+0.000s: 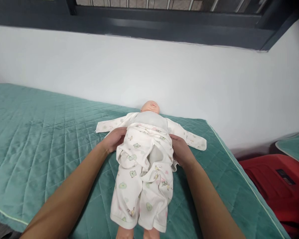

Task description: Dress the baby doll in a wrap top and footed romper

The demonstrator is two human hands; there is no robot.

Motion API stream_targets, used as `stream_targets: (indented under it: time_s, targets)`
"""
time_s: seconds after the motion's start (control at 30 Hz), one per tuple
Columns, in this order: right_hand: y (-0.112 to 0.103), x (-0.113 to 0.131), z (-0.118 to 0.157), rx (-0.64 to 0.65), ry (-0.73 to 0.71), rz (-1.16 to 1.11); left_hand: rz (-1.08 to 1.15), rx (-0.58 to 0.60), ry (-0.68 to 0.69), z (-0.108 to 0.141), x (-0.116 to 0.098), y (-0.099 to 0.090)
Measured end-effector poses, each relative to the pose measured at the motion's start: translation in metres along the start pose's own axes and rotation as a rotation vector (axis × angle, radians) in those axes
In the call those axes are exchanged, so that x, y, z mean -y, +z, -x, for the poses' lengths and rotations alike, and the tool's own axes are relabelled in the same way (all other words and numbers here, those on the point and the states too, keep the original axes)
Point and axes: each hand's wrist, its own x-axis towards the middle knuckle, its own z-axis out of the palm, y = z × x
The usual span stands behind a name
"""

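Observation:
A baby doll (149, 107) lies on its back, head toward the wall and feet toward me. White patterned baby pants (137, 162) cover its legs, with the waistband up over the grey-white torso (149, 118). A gap at the crotch shows the body beneath. A white patterned top (189, 137) is on its arms, the sleeves spread out to both sides. At the left side of the waist, my left hand (115, 139) is closed on the pants' edge, fingertips partly hidden. My right hand (181, 149) grips the pants at the opposite side, its fingers partly tucked behind the cloth.
The doll rests on a green quilted cover (64, 139) with a pale edging at the right. Behind it rises a white wall (129, 69) below a dark window frame (164, 28). To the right, lower down, stands a red plastic object (274, 186), perhaps a chair.

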Motion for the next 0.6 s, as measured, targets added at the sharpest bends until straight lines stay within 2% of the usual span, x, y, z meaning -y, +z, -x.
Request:
stream_targets:
  time_s: [0.17, 0.37, 0.5, 0.6]
  targets:
    - [-0.006, 0.001, 0.003, 0.03, -0.041, 0.068, -0.088, 0.032, 0.017, 0.003, 0.002, -0.001]
    - [-0.013, 0.005, 0.008, 0.185, -0.116, 0.287, -0.354, 0.26, 0.19, 0.006, -0.001, -0.006]
    - [-0.015, 0.003, 0.005, 0.127, -0.168, 0.437, -0.498, 0.291, 0.284, 0.007, -0.003, -0.01]
    - [-0.014, 0.001, 0.002, 0.062, -0.243, 0.578, -0.607, 0.268, 0.343, 0.01, -0.004, -0.01]
